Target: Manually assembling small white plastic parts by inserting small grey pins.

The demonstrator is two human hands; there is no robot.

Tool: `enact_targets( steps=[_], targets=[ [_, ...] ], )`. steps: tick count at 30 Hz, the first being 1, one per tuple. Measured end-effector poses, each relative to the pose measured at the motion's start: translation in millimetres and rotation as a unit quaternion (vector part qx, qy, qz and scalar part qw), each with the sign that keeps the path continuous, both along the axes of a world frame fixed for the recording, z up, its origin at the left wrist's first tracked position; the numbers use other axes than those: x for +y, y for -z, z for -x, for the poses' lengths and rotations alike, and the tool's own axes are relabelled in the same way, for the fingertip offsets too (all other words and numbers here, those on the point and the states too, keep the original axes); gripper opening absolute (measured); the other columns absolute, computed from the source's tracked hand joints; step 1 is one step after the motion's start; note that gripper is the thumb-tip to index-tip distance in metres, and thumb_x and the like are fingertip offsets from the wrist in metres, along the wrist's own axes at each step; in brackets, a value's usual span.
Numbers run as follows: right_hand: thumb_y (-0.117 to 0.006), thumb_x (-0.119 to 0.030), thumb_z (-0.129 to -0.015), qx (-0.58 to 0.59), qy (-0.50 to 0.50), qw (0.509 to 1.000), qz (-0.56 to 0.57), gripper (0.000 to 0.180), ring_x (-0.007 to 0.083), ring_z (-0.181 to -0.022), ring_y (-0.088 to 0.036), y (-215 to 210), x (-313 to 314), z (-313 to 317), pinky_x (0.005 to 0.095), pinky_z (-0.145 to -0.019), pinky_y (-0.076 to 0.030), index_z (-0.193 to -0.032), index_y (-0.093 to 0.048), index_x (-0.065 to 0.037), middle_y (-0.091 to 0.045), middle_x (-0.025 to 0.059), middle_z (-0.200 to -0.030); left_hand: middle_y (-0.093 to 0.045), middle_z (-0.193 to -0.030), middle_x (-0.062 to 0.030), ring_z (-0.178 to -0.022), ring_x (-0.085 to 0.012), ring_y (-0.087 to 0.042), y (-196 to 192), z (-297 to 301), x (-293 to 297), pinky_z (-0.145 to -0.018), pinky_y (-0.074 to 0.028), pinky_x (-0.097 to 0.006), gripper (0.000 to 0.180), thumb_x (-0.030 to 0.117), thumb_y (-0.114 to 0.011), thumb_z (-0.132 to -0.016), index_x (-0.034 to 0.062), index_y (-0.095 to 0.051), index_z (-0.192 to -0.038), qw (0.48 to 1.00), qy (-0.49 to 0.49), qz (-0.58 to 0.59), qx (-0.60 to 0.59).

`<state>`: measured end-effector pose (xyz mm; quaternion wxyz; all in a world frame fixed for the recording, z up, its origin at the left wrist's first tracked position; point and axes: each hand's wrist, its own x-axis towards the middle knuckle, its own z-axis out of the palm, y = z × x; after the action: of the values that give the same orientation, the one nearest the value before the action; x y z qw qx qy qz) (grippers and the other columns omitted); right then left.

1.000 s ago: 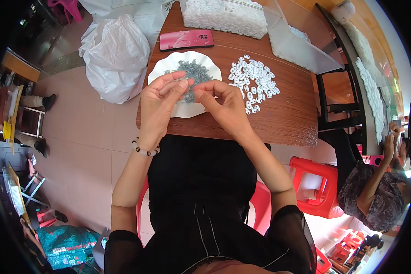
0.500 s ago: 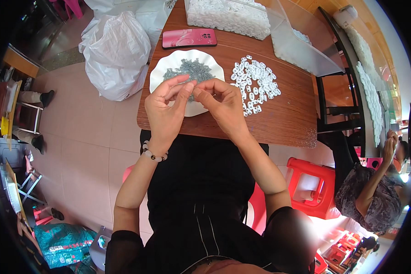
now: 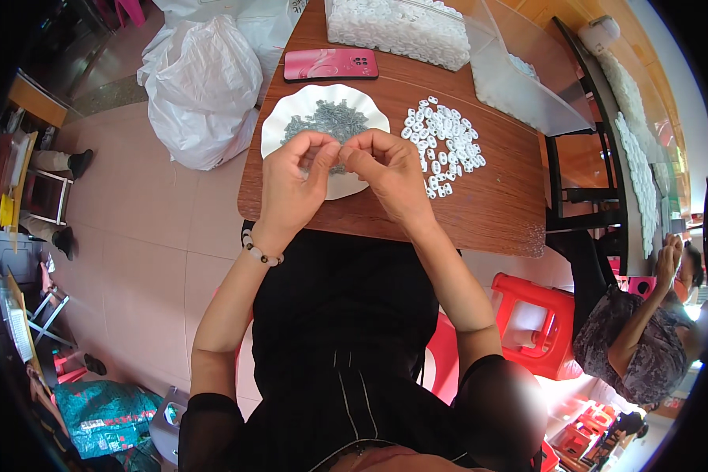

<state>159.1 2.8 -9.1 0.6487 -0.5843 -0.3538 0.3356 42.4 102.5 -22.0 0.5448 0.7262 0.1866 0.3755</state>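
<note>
My left hand [image 3: 297,175] and my right hand [image 3: 387,169] meet fingertip to fingertip above the near edge of a white scalloped plate [image 3: 277,135]. Both are pinched closed, thumb against forefinger; whatever sits between the tips is too small and covered to make out. On the plate lies a heap of small grey-green pieces [image 3: 332,118], partly hidden by my fingers. Just right of my right hand, small white oval parts with two holes [image 3: 448,134] are spread on the brown wooden table [image 3: 480,212].
A pink phone [image 3: 330,64] lies behind the plate. At the back, a clear bin [image 3: 401,35] holds many white parts, beside another translucent bin [image 3: 519,98]. White sacks [image 3: 200,94] stand left of the table. A red stool [image 3: 531,322] and another seated person [image 3: 641,338] are at right.
My fingertips have drawn together, and the left fingers have curled in more. Both hands stay over the plate; the whole view has shifted slightly.
</note>
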Motion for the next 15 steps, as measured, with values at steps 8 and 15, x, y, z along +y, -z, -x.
enact_targets(
  steps=[8, 15],
  targets=[
    [-0.065, -0.006, -0.086, -0.036, -0.013, 0.999, 0.001, 0.006, 0.0010, -0.065, -0.052, -2, 5, -3, 0.0173, -0.058, -0.040, -0.083, -0.065, 0.000, -0.062, -0.0024, -0.072, -0.057, -0.064, -0.0060, -0.058, -0.0094, -0.055, 4, -9, 1, -0.054, -0.043, -0.025, 0.015, 0.009, -0.052, -0.095, -0.0026, -0.051, -0.087, 0.998, 0.023, 0.041, 0.035],
    [-0.063, -0.005, -0.086, -0.049, -0.028, 0.998, 0.015, 0.007, 0.0014, -0.067, -0.053, -4, 6, -2, 0.0184, -0.059, -0.041, -0.082, -0.064, 0.001, -0.063, -0.0013, -0.073, -0.057, -0.064, -0.0036, -0.056, -0.0088, -0.053, 7, -8, 9, -0.050, -0.042, -0.024, 0.026, 0.020, -0.046, -0.098, 0.0012, -0.053, -0.082, 0.976, 0.079, 0.197, 0.049]
  ],
)
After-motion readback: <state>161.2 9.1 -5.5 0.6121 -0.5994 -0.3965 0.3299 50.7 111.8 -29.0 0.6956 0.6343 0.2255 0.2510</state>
